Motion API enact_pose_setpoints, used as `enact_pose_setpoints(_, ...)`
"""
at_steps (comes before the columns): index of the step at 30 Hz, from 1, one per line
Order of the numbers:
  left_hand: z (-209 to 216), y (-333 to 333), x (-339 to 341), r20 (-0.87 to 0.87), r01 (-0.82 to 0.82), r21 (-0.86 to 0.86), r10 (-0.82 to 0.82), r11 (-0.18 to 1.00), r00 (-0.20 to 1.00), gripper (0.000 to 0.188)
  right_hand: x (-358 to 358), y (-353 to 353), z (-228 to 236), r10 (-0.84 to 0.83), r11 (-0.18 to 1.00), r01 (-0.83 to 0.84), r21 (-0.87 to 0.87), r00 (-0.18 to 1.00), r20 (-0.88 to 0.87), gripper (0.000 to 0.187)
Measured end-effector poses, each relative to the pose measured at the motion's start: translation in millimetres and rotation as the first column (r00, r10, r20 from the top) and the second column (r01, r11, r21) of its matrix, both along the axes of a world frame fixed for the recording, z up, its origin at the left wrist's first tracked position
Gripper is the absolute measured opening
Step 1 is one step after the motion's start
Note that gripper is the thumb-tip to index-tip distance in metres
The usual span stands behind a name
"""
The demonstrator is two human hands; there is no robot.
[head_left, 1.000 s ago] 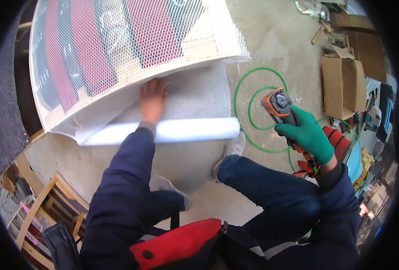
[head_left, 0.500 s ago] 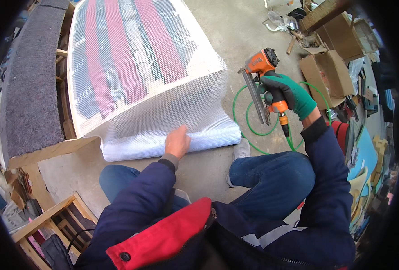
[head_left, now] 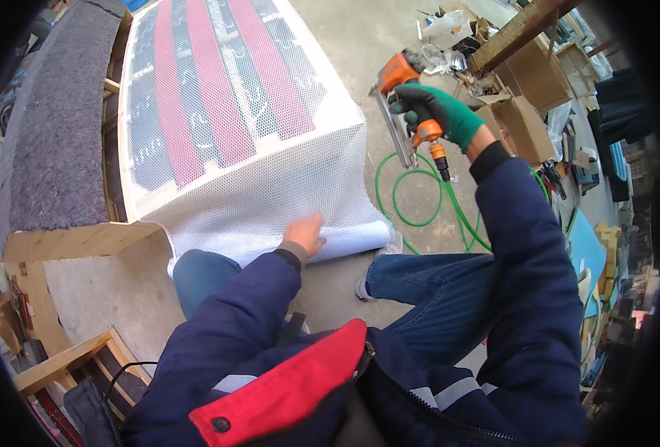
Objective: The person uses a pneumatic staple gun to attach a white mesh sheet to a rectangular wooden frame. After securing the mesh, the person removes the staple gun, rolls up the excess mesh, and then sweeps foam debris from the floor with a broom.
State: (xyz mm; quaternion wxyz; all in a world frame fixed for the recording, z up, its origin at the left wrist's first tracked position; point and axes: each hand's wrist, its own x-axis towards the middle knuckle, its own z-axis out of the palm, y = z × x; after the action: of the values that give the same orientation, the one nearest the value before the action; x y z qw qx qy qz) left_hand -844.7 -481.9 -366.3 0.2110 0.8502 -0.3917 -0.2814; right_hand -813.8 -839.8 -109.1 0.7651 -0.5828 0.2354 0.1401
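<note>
My bare left hand (head_left: 305, 233) is closed on the white honeycomb-patterned mesh (head_left: 263, 195), by its rolled-up end (head_left: 356, 238); its fingertips are partly hidden. The mesh covers a pale wooden frame (head_left: 330, 113) strung with pink-red and dark webbing straps (head_left: 212, 82), and its loose part hangs down over the near edge. My right hand (head_left: 443, 112), in a green glove with dark fingers, grips an orange pneumatic staple gun (head_left: 398, 72). The gun is held up in the air to the right of the frame, apart from it, with its long magazine slanting down.
A green air hose (head_left: 394, 195) lies coiled on the concrete floor below the gun. Grey felt-covered padding (head_left: 54, 119) stands left of the frame. Cardboard boxes (head_left: 523, 127) and scraps crowd the right side. Another wooden frame (head_left: 69, 361) is at lower left, by my bent knees.
My right hand has moved the staple gun up and to the left. My left hand has shifted slightly right along the mesh roll. My left knee now overlaps the roll's left end.
</note>
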Motion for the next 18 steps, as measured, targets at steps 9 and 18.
enact_pose_setpoints(9,10.9,-5.2,-10.4,0.043,-0.066,0.016,0.065,0.998,0.997,0.02,-8.6,50.1,-91.4,-0.102,0.951,0.108,-0.291,0.994,0.035,0.023)
enact_pose_setpoints(18,0.6,-11.5,-12.1,0.044,-0.082,0.025,0.081,0.996,0.996,0.023,19.4,60.1,-117.4,-0.062,0.93,0.061,-0.362,0.998,0.008,0.024)
